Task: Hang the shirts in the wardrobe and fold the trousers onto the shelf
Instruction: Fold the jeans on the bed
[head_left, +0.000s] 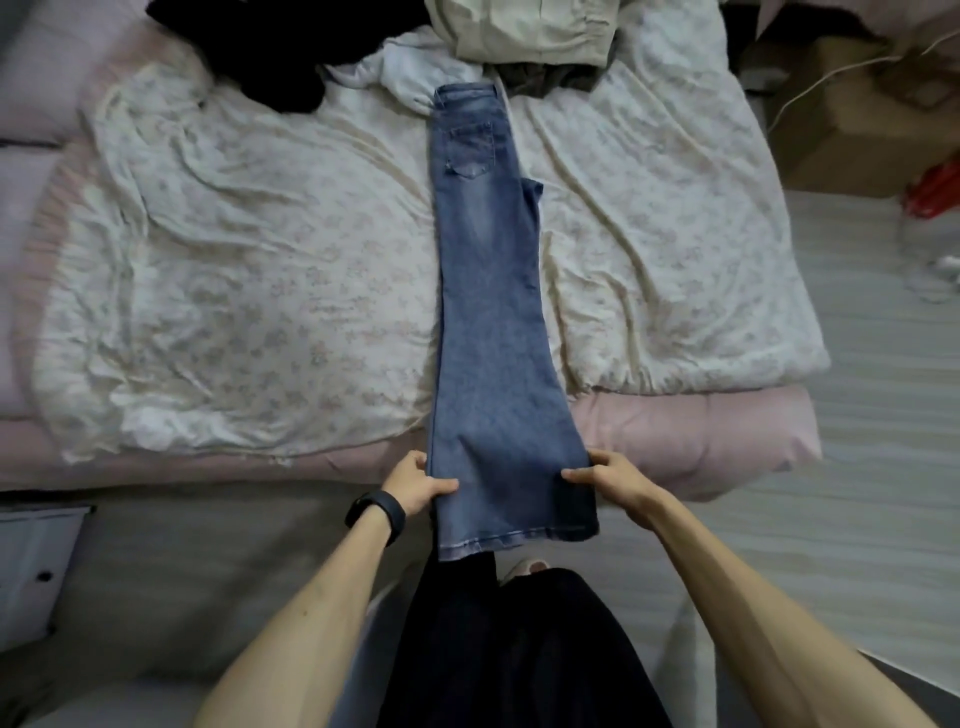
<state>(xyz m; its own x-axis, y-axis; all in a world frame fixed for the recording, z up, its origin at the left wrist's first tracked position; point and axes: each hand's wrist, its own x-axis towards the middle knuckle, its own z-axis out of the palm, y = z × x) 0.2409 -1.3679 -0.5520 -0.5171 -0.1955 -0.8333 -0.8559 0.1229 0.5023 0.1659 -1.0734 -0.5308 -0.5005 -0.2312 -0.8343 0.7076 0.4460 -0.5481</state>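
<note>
Jeans (483, 291): one pair, legs stacked, lying across the bed (701, 447), hems overhanging its near edge. Denim: likely weighty, limp, not slippery. Your left hand (415, 480) and right hand (608, 480) pinch opposite side seams above the hems, a sound hold for folding.

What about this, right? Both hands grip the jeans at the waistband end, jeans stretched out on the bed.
Not the waistband. The head view shows the left hand and right hand gripping the jeans at the hem end; the jeans are stretched out on the bed.
</note>
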